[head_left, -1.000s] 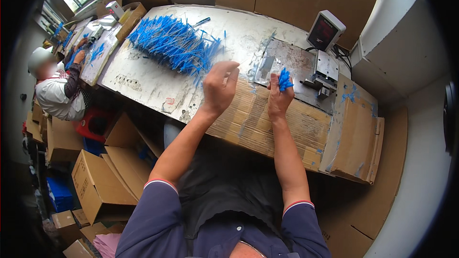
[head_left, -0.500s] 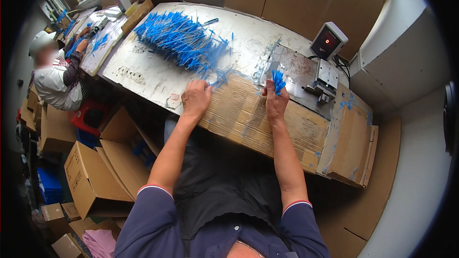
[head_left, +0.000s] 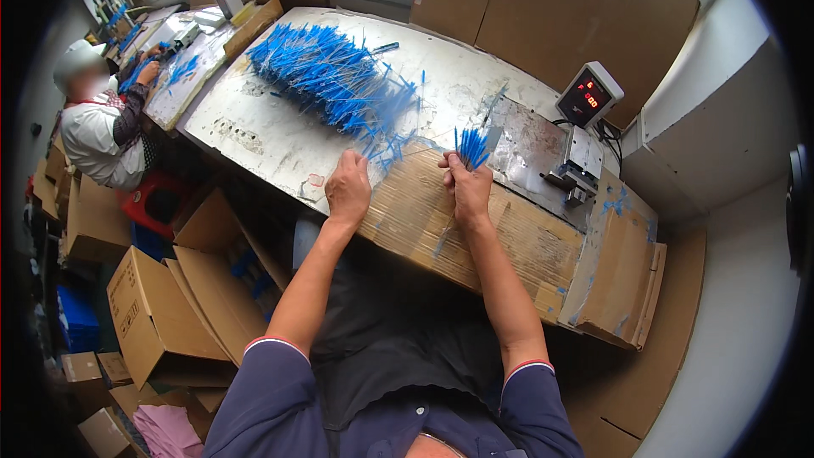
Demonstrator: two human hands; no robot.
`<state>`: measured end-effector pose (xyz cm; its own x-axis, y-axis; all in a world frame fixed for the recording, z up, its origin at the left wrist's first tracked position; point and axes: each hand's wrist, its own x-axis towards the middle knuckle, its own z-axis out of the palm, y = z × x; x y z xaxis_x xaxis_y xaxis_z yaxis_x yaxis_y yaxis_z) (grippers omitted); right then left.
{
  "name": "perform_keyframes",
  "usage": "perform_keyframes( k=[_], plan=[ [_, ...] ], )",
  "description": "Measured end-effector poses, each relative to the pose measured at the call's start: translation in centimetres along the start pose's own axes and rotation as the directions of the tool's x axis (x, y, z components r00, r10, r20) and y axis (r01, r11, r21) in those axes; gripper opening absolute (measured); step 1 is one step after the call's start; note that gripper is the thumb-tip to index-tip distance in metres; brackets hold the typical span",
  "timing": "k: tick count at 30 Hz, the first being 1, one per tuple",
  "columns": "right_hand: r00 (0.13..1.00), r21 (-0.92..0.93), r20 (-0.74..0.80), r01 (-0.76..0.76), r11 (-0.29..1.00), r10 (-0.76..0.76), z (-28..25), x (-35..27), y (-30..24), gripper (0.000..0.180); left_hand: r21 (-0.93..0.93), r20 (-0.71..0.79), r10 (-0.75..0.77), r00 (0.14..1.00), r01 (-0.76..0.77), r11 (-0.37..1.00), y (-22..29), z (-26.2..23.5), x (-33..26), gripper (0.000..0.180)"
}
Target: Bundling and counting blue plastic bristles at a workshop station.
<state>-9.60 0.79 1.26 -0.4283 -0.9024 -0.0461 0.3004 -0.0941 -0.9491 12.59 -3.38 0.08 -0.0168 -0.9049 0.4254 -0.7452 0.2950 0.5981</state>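
My right hand (head_left: 469,190) is closed around a small bundle of thin blue sticks (head_left: 472,148), whose blue ends fan out above the thumb. It is over the flattened cardboard (head_left: 424,212) at the table's near edge. To its left, my left hand (head_left: 348,189) has its fingers drawn together near the cardboard's left edge. Whether anything is between those fingertips, I cannot make out. Beyond both hands lies a large heap of the same blue sticks with pale, thin shafts (head_left: 331,76). Its near end is blurred and trails toward the cardboard.
A metal device (head_left: 577,165) on a plate is at the right, below a box with a red lit display (head_left: 589,95). Tall cardboard sheets (head_left: 585,8) line the back. Open cartons (head_left: 165,305) stand at lower left. A co-worker (head_left: 97,136) sits at another table, far left.
My right hand has moved left with its bundle, closer to my left hand. My left hand has turned slightly, its fingers now pinched upward. The display shows more lit figures.
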Motion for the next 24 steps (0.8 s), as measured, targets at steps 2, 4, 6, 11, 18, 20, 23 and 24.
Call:
perform_keyframes(
  k=[2, 4, 6, 11, 18, 20, 23, 24],
  plan=[
    [0.999, -0.040, 0.030, -0.039, 0.998, 0.040, 1.3, 0.1, 0.4, 0.016, -0.042, -0.012, -0.032, 0.999, 0.031, 0.999, 0.4, 0.2, 0.0, 0.015],
    [0.997, -0.022, 0.062, -0.047, 0.999, 0.048, 2.2, 0.1, 0.7, 0.016, -0.085, -0.003, -0.078, 0.997, 0.077, 0.993, 0.9, 0.0, 0.1, 0.015],
    [0.993, -0.100, 0.066, -0.096, 0.990, 0.102, 2.8, 0.2, 0.8, 0.013, -0.067, 0.051, -0.065, 0.997, 0.069, 0.995, 1.4, -0.6, 0.3, 0.015],
    [0.999, 0.018, 0.041, 0.013, 1.000, -0.013, 1.9, 0.3, 2.0, 0.015, -0.088, 0.017, -0.011, 1.000, 0.012, 0.996, 0.3, -1.2, 1.4, 0.014],
    [0.912, -0.006, -0.118, 0.396, 0.918, -0.394, 0.6, 0.6, 1.2, 0.008, 0.050, 0.246, 0.247, 0.937, -0.267, 0.962, 2.0, -1.0, 2.0, 0.016],
    [0.992, -0.006, -0.025, 0.127, 0.992, -0.127, 0.1, 1.4, 1.7, 0.012, 0.140, 0.258, 0.254, 0.932, -0.296, 0.945, 2.5, -0.9, 1.5, 0.015],
    [0.993, 0.077, 0.000, 0.118, 0.990, -0.118, -0.6, 1.6, 1.8, 0.015, 0.185, 0.236, 0.284, 0.929, -0.330, 0.925, 2.2, -0.6, 0.9, 0.012],
    [0.994, 0.128, 0.031, 0.096, 0.987, -0.101, -0.8, 1.6, 1.7, 0.014, 0.187, 0.239, 0.286, 0.928, -0.333, 0.924, 2.1, -0.4, 0.7, 0.012]
  ],
)
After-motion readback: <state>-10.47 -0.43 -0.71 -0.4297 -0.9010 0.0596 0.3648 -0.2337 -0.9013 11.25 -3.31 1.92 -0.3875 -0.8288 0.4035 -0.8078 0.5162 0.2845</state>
